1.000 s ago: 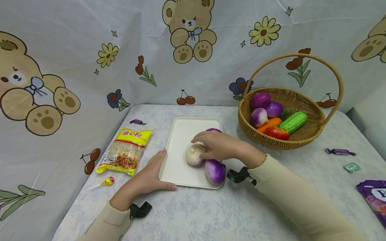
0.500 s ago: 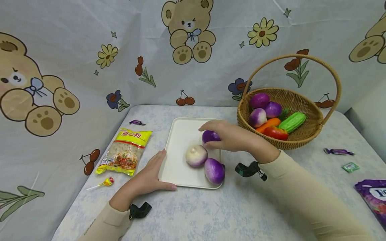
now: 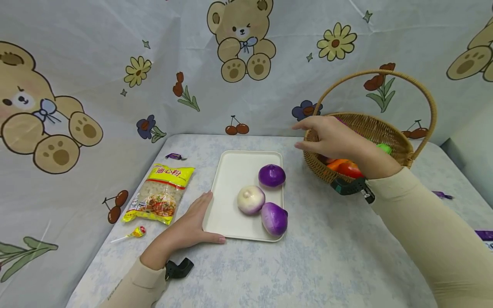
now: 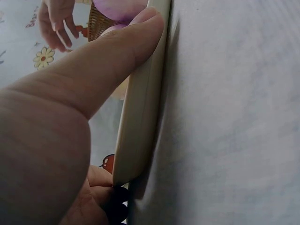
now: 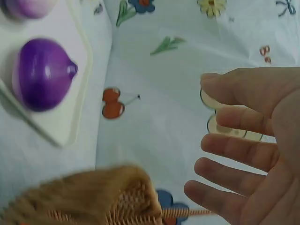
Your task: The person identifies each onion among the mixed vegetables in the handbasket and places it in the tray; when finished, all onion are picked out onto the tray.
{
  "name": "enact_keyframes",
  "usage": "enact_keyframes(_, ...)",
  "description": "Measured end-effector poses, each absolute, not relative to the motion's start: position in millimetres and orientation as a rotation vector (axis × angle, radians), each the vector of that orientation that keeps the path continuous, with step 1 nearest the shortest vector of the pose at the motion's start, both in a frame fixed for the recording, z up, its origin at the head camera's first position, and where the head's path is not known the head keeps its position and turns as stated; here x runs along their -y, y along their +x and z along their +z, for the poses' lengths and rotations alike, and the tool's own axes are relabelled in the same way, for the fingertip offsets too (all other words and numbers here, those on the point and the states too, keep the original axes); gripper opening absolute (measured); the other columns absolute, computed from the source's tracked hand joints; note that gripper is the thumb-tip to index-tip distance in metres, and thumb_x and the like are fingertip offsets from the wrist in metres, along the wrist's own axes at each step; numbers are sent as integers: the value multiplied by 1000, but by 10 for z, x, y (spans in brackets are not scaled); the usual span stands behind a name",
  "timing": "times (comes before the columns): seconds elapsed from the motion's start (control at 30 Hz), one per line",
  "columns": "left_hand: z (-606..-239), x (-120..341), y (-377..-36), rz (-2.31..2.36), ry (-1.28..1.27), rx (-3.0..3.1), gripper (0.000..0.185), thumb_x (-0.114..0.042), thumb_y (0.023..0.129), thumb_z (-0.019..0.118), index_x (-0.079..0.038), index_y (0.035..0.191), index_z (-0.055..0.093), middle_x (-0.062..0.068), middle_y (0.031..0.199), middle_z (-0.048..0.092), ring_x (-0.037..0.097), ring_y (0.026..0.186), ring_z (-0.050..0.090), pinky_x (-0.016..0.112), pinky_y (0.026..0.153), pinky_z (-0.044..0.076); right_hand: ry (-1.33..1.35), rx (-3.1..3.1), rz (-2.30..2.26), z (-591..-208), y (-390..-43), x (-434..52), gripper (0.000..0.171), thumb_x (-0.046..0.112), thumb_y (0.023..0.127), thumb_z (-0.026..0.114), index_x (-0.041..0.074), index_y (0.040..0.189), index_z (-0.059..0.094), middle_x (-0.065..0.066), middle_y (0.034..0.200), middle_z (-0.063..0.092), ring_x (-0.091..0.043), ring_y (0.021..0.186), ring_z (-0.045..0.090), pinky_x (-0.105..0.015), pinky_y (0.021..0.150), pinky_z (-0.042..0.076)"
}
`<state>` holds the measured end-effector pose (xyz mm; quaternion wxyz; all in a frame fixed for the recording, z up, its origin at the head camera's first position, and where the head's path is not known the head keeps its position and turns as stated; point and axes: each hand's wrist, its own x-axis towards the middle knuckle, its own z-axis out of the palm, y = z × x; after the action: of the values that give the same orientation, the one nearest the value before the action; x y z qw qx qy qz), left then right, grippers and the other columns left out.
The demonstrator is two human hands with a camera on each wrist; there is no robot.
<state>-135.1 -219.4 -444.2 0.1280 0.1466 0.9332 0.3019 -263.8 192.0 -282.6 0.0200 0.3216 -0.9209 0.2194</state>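
Right hand over basket, grip open and empty, hiding vegetables, left hand flat against tray edge

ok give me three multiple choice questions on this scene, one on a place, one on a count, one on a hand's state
1. Where is the right hand?
A. over the basket
B. on the noodle packet
C. flat on the tray

2. How many onions lie on the tray?
A. one
B. three
C. five

3. What is the left hand doing?
A. lifting a lollipop
B. pinching a candy
C. resting against the tray's edge

Answers: 1 A, the empty right hand, fingers spread, hovers at the basket's rim. 2 B, one whitish and two purple. 3 C, thumb along its near edge.
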Motion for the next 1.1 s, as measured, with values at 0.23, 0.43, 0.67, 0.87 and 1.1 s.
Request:
enact_keyframes(0.23, -4443, 2182, -1362, 886, 428, -2711, 147, -73, 67, 89, -3, 169, 9, 15, 174, 9, 32, 159, 6, 57, 123, 15, 806, 2935, 717, -2806, -2851, -2293, 51, 31, 101, 75, 5, 143, 63, -19, 122, 66, -39, 110, 59, -57, 97, 49)
enact_keyframes(0.43, -4433, 2166, -1366, 885, 432, -2710, 146, -74, 67, 88, -3, 169, 10, 15, 174, 10, 32, 158, 7, 57, 123, 16, 691, 2968, 797, -2829, -3033, -2637, 71, 45, 102, 70, -1, 152, 51, -29, 150, 49, -51, 138, 41, -70, 111, 32)
enact_keyframes(0.67, -4435, 2171, -1364, 886, 430, -2707, 147, -73, 68, 88, -3, 169, 9, 15, 174, 9, 33, 159, 6, 57, 123, 15, 626, 2973, 783, -2863, -3105, -2849, 78, 44, 103, 68, -5, 157, 41, -35, 157, 37, -56, 144, 30, -73, 113, 24)
enact_keyframes(0.87, -4452, 2188, -1359, 880, 435, -2707, 146, -74, 68, 88, -4, 169, 9, 14, 174, 9, 33, 159, 6, 57, 123, 15, 577, 3002, 759, -2884, -3120, -2876, 86, 48, 102, 69, -7, 159, 35, -37, 159, 31, -57, 146, 25, -72, 115, 20)
enact_keyframes(1.1, -4445, 2188, -1344, 878, 427, -2702, 146, -73, 68, 88, -3, 169, 9, 15, 174, 9, 33, 159, 6, 57, 123, 15, 551, 3014, 772, -2920, -3118, -2891, 89, 48, 101, 70, -7, 160, 32, -37, 160, 29, -57, 147, 23, -72, 116, 19)
